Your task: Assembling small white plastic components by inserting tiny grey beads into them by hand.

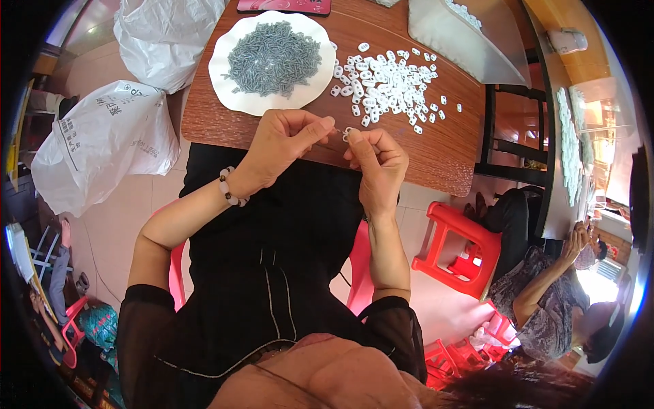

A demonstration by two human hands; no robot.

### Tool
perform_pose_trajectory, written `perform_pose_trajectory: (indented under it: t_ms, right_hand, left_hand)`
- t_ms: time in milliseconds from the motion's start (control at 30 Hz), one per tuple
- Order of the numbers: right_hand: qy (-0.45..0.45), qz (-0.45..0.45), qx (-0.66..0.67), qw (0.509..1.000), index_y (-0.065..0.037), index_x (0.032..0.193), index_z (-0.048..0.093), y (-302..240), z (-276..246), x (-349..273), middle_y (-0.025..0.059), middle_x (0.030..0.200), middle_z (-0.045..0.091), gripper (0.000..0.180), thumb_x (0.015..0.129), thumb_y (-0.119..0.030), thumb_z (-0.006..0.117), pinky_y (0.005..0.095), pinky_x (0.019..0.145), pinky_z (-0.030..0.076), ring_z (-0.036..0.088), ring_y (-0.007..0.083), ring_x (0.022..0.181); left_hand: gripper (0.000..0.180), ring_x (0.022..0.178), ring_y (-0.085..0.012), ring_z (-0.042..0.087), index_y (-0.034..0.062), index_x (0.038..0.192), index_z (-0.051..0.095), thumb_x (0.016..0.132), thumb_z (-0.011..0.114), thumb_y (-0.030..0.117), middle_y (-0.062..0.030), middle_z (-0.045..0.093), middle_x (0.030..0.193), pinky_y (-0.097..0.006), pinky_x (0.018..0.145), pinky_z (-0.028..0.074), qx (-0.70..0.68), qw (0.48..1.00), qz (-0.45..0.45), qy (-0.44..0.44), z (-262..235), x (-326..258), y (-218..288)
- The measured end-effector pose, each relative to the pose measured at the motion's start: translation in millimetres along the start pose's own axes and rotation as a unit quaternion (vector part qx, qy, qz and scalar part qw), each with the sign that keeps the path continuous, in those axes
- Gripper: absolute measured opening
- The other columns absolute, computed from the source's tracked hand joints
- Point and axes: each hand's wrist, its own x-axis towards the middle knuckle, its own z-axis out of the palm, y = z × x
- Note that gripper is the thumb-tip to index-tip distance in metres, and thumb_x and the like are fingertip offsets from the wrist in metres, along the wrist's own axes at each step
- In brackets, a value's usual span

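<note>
Over the near edge of the table, both my hands meet fingertip to fingertip. My left hand (283, 142) is closed in a pinch, with a thin dark piece showing at its fingertips. A small white plastic piece (347, 135) with a rounded opening is pinched between thumb and finger of my right hand (380, 158). The thin piece points toward the white one; whether they touch is too small to tell. Behind my left hand, a scalloped white plate (228, 92) bears a heap of small grey rod-like pieces (276, 58). White two-holed plastic pieces (392, 82) lie loose on the wood right of the plate.
The brown wooden table (449, 153) has a pink phone (285, 6) at its far edge. A pale tray (470, 44) holds more white pieces. White sacks (102, 146) stand at left, a red stool (460, 249) at right. Another person (545, 293) sits at the right-hand table.
</note>
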Motion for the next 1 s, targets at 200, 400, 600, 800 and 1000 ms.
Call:
perform_pose_trajectory:
  t_ms: [200, 400, 600, 800, 1000]
  right_hand:
    - [-0.016, -0.011, -0.008, 1.000, -0.001, 0.082, 0.064, 1.7, -0.1, 0.0, -0.0010, 0.066, 0.061, 0.012, 0.089, -0.011, 0.065, 0.0161, 0.053, 0.038, 0.052, 0.0016, 0.059]
    - [-0.020, -0.004, -0.012, 1.000, -0.001, 0.083, 0.064, 2.0, 0.9, -1.2, 0.0009, 0.068, 0.061, 0.012, 0.089, -0.011, 0.065, 0.0164, 0.053, 0.038, 0.052, 0.0037, 0.058]
    - [-0.024, -0.011, -0.015, 1.000, -0.001, 0.083, 0.064, 3.0, 0.8, -1.8, 0.0003, 0.068, 0.061, 0.012, 0.088, -0.011, 0.065, 0.0163, 0.053, 0.038, 0.052, 0.0032, 0.058]
    - [-0.046, -0.005, -0.023, 0.999, 0.001, 0.082, 0.062, 5.3, -0.8, -1.9, -0.0001, 0.070, 0.062, 0.011, 0.089, -0.007, 0.064, 0.0166, 0.057, 0.042, 0.054, 0.0031, 0.062]
    - [-0.016, -0.017, 0.003, 1.000, 0.001, 0.082, 0.062, 8.0, 3.3, -4.1, -0.0002, 0.070, 0.062, 0.011, 0.089, -0.008, 0.064, 0.0164, 0.058, 0.042, 0.055, 0.0030, 0.063]
  left_hand:
    - [0.018, 0.065, -0.0016, 0.054, -0.0011, 0.090, 0.070, 0.086, 0.068, 0.016, -0.0007, 0.067, 0.076, -0.016, 0.056, 0.041, 0.016, 1.000, 0.012, -0.010, 1.1, -2.1, 1.8]
    - [0.018, 0.071, -0.0040, 0.059, -0.0025, 0.092, 0.070, 0.086, 0.068, 0.014, -0.0028, 0.068, 0.079, -0.017, 0.063, 0.047, -0.001, 1.000, -0.002, -0.014, 0.6, -2.3, -0.5]
    - [0.017, 0.075, -0.0062, 0.062, -0.0033, 0.093, 0.069, 0.086, 0.068, 0.012, -0.0056, 0.069, 0.083, -0.019, 0.067, 0.051, 0.000, 1.000, -0.014, -0.015, 1.5, -1.9, -2.9]
    - [0.012, 0.058, -0.0032, 0.046, 0.0004, 0.090, 0.071, 0.085, 0.069, 0.011, -0.0006, 0.065, 0.075, -0.018, 0.051, 0.035, -0.037, 0.999, -0.014, -0.002, 3.4, -2.6, -4.2]
    - [0.012, 0.058, -0.0033, 0.047, 0.0001, 0.090, 0.070, 0.085, 0.069, 0.011, -0.0017, 0.066, 0.076, -0.018, 0.051, 0.036, -0.040, 0.999, -0.019, -0.003, 3.9, -3.5, -2.8]
